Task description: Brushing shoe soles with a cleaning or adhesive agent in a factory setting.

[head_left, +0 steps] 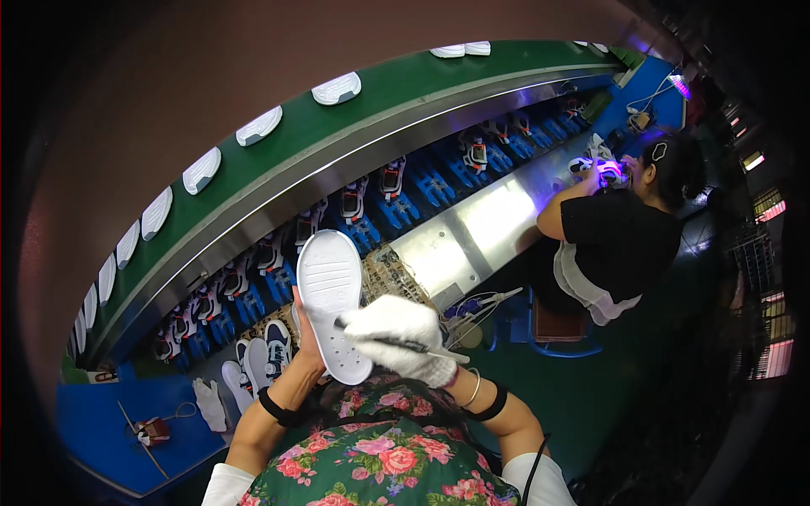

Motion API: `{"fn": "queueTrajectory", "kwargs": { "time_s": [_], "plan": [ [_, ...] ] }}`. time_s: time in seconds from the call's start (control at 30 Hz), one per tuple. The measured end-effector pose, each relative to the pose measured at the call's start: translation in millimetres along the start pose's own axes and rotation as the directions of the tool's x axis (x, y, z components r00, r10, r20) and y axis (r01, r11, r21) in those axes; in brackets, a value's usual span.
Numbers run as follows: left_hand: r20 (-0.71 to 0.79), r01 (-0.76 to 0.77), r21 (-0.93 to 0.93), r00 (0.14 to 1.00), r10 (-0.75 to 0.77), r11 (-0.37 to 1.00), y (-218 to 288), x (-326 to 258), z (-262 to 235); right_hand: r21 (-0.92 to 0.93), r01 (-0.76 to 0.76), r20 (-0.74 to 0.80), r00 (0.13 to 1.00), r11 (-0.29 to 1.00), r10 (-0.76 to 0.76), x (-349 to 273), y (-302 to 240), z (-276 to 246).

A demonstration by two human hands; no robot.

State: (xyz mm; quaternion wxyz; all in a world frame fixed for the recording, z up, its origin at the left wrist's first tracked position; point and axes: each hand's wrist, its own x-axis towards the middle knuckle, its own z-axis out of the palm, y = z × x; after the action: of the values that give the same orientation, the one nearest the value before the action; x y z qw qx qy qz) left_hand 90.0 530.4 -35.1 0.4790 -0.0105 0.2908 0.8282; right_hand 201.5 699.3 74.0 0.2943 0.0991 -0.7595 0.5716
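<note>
In front of my chest a white shoe sole [331,271] is held nearly upright, its cupped inner side with ridges and small holes facing me. My bare left hand [309,337] grips it from the left edge, with most of the fingers hidden behind it. My right hand [396,333] wears a white knitted glove and is closed round a slim brush [451,355]. The brush's dark tip is at the sole's middle, by the right edge; whether it touches cannot be told. Several finished-looking dark and white sneakers [277,344] stand just left of my left forearm.
A green conveyor belt [295,118] carries several white soles. Below it, shoe uppers [392,179] sit on blue holders [434,187]. A metal bench top [439,257] runs rightward to a seated co-worker [624,223] under purple light. A blue table [110,438] with a stick and small box stands left.
</note>
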Motion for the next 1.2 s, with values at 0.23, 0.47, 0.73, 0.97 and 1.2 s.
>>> {"fn": "queueTrajectory", "kwargs": {
  "time_s": [0.23, 0.47, 0.73, 0.97, 1.2],
  "plan": [
    [0.296, 0.076, -0.004, 0.952, -0.072, 0.997, 9.1, 1.6, 9.5, -0.285, 0.235, 0.153, 0.968, 0.929, -0.198, -23.9, 4.9, 17.5],
    [-0.039, -0.016, 0.055, 0.999, 0.018, 0.998, 16.4, 12.8, 39.4, -0.299, 0.171, 0.013, 0.984, 0.939, -0.175, -2.7, 0.2, -4.7],
    [0.186, -0.015, -0.181, 0.981, 0.049, 0.983, 17.0, 16.2, 28.9, -0.064, 0.048, 0.078, 0.996, 0.997, -0.043, -13.4, 5.9, 1.1],
    [0.124, -0.046, -0.149, 0.990, 0.065, 0.988, 29.1, 17.9, 18.2, -0.153, 0.170, 0.184, 0.973, 0.973, -0.141, -30.3, -7.1, 17.9],
    [0.253, 0.101, -0.018, 0.963, -0.093, 0.995, 50.0, 29.9, 19.1, -0.251, 0.214, 0.168, 0.970, 0.944, -0.175, -32.2, 12.2, 24.0]
  ]
}}
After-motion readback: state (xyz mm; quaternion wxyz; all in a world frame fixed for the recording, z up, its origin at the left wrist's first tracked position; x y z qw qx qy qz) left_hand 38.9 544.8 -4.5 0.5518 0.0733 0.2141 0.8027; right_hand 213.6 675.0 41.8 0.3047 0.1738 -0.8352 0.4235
